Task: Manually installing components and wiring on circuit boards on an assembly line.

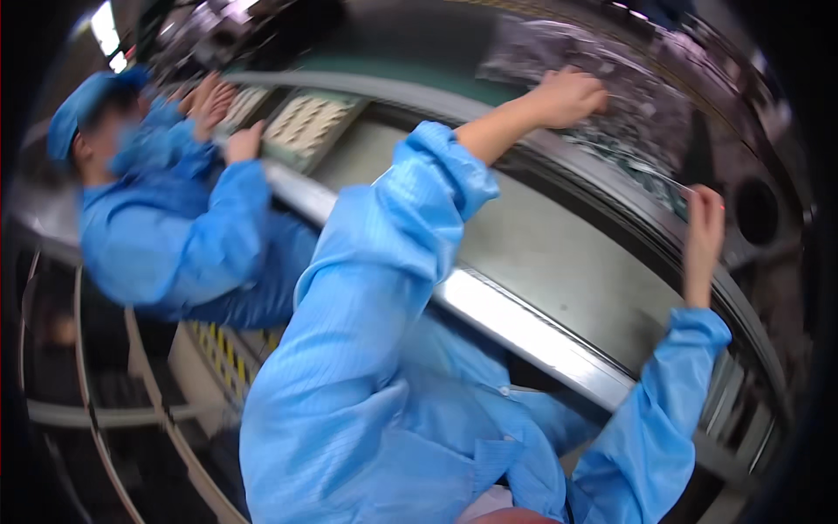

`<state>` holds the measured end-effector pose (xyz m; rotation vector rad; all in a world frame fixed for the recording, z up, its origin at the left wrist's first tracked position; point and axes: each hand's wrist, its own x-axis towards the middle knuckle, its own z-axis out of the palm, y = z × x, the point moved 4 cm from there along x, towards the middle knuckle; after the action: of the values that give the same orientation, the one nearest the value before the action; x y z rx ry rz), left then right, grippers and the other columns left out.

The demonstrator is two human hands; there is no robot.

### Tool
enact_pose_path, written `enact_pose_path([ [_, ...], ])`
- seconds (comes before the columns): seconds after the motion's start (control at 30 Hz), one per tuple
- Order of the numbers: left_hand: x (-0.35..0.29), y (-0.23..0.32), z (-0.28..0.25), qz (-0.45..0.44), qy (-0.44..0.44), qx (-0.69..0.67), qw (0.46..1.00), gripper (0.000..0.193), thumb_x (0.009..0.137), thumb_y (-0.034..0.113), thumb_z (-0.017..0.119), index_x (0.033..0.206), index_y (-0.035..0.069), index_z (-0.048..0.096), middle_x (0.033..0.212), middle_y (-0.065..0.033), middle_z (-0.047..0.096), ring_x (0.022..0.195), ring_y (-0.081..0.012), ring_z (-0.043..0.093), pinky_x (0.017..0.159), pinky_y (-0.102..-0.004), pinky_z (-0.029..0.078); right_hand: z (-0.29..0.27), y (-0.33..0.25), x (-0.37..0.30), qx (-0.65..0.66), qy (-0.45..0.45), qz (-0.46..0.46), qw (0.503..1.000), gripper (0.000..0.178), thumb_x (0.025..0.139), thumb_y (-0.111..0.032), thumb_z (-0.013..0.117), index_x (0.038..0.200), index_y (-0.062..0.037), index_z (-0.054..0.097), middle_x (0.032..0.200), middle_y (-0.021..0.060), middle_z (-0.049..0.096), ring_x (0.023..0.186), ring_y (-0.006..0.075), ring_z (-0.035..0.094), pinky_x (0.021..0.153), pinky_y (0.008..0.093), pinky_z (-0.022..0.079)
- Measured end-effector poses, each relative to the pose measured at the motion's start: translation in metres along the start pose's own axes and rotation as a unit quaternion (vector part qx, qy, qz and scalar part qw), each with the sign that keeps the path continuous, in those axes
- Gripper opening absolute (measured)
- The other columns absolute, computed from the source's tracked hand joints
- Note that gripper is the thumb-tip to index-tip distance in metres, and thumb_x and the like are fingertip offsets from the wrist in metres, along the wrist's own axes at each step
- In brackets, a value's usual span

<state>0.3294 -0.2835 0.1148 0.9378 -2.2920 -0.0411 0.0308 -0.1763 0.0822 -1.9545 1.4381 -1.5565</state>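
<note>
A crumpled, shiny clear plastic sheet lies across the far side of the bench, on the right. My left hand reaches over to its near edge, fingers curled in; the plastic seems gathered under them, though the fingertips are hidden. Lower and further right, my right hand is closed in a pinch at a thin, bright edge of the same plastic. That edge runs from the right fingertips back toward the sheet. Whether the plastic is a bag or loose film I cannot tell.
A grey worktop with a bright metal front rail lies between me and the plastic. Behind its raised far rail runs a dark green belt. A tray of cream parts stands at left, beside a co-worker in blue.
</note>
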Motion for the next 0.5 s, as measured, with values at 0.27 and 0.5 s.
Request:
enact_pose_path([
  [0.27, -0.202, -0.13, -0.21, -0.451, 0.011, 0.219, 0.865, 0.041, 0.098, 0.035, 0.046, 0.102, 0.003, 0.071, 0.101, -0.0174, 0.072, 0.099, -0.0348, 0.068, 0.088, -0.0439, 0.051, 0.014, -0.001, 0.002, 0.118, -0.053, 0.027, 0.991, 0.017, 0.105, -0.018, 0.054, 0.109, -0.0023, 0.059, 0.101, 0.0029, 0.065, 0.1, 0.0102, 0.06, 0.096, 0.0259, 0.043],
  [0.5, -0.263, -0.183, -0.205, -0.539, -0.177, 0.295, 0.769, 0.036, 0.091, 0.018, 0.048, 0.107, 0.001, 0.075, 0.121, -0.0232, 0.067, 0.113, -0.039, 0.065, 0.098, -0.0444, 0.051, 0.026, -0.059, -0.015, 0.044, -0.085, -0.002, 0.995, 0.014, 0.102, -0.013, 0.059, 0.107, -0.0005, 0.062, 0.1, 0.0025, 0.063, 0.098, 0.0099, 0.059, 0.092, 0.0253, 0.044],
])
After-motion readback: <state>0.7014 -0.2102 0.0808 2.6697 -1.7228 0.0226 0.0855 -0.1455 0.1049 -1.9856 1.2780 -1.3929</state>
